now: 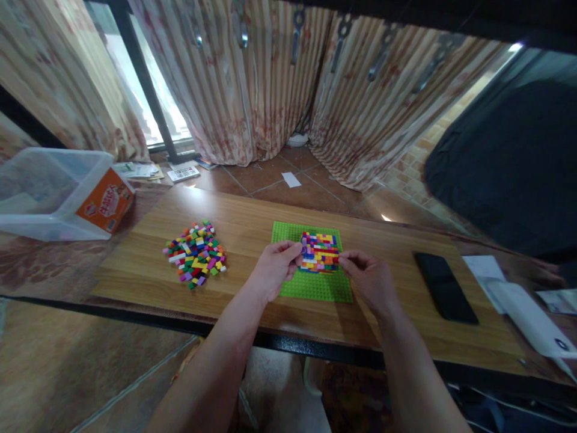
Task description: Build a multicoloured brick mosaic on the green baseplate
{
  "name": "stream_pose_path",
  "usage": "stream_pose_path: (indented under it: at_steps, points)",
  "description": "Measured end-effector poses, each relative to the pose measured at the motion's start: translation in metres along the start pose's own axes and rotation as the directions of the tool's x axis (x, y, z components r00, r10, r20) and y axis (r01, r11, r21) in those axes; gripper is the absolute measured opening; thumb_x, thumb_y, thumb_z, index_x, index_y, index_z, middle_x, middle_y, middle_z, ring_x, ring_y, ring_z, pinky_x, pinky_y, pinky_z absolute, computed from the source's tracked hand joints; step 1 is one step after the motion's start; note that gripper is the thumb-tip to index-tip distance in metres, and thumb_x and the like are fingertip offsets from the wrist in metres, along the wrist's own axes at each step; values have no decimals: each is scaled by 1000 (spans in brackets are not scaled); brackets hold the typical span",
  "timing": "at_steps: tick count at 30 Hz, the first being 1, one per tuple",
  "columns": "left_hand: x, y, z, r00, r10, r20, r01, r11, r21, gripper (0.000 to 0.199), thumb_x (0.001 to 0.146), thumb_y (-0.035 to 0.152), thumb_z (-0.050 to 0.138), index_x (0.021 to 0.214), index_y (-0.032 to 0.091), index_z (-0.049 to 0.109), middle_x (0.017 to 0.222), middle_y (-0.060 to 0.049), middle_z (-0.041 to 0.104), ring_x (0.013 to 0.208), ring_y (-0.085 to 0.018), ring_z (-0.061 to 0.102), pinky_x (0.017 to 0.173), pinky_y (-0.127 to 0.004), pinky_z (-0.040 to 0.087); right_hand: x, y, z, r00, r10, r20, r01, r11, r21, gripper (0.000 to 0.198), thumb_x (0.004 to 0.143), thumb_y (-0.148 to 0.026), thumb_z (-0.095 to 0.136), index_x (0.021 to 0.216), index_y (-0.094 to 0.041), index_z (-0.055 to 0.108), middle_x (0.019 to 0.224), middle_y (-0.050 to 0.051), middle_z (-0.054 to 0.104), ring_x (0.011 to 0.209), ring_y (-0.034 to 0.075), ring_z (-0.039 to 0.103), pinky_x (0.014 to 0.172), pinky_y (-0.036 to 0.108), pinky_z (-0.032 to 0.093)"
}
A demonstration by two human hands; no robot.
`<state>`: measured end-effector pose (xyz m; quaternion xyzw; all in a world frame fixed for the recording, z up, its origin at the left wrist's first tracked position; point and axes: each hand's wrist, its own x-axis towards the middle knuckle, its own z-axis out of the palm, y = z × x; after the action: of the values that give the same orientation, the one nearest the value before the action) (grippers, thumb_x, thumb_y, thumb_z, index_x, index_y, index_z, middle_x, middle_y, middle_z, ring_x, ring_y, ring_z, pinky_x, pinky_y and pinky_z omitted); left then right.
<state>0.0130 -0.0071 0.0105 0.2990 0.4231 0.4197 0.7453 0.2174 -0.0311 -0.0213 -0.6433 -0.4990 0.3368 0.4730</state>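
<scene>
A multicoloured block of small toy bricks [319, 250], several layers thick, is over the middle of a green studded baseplate [315, 288]. I cannot tell whether it is fixed to the plate or held just above it. My left hand [280, 264] grips the block's left side, its thumb lying over the edge. At the opposite side, my right hand [367, 276] has its thumb and forefinger pinched together against the block's right edge. Whatever small piece may be between those fingertips is hidden.
Loose bricks [196, 252] lie in a pile on the wooden board [243, 216] to the left. A black phone [444, 287] rests at the right, near a white power bank [532, 319]. A clear plastic bin [54, 180] stands far left. Curtains [270, 90] hang behind.
</scene>
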Motion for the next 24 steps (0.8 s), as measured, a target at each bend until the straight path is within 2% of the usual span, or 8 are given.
stream_pose_path:
  at_steps: [5,12,20,24]
  points:
    - [0,0,0,1000,5,0,-5,1000,-3,26,85,21,64,64,14,50,55,4,50,37,0,30,38,-16,13,-1,-2,-1,1000,-13,-15,11,997,-78,29,71,-47,71,78,-19,72,75,5,73,70,19,64,69,33,49]
    - [-1,1,0,1000,11,1,-11,1000,-5,27,84,22,65,64,14,50,55,3,50,37,0,29,39,-17,13,-1,-5,0,995,-94,24,97,951,-294,25,81,-43,60,81,-20,70,79,5,72,70,20,64,68,33,49]
    - [-1,1,-2,1000,13,5,-13,1000,-3,25,85,22,63,65,14,50,56,4,50,38,0,29,39,-17,12,0,-3,1,989,-143,33,147,953,-264,24,83,-42,59,81,-20,68,82,4,70,73,18,63,69,31,48]
    - [-1,1,-2,1000,24,16,-24,1000,-7,26,84,23,65,65,14,50,56,3,50,38,0,30,39,-17,13,1,-1,1,991,-124,39,130,972,-195,23,80,-42,65,79,-20,69,83,4,70,74,18,62,70,31,48]
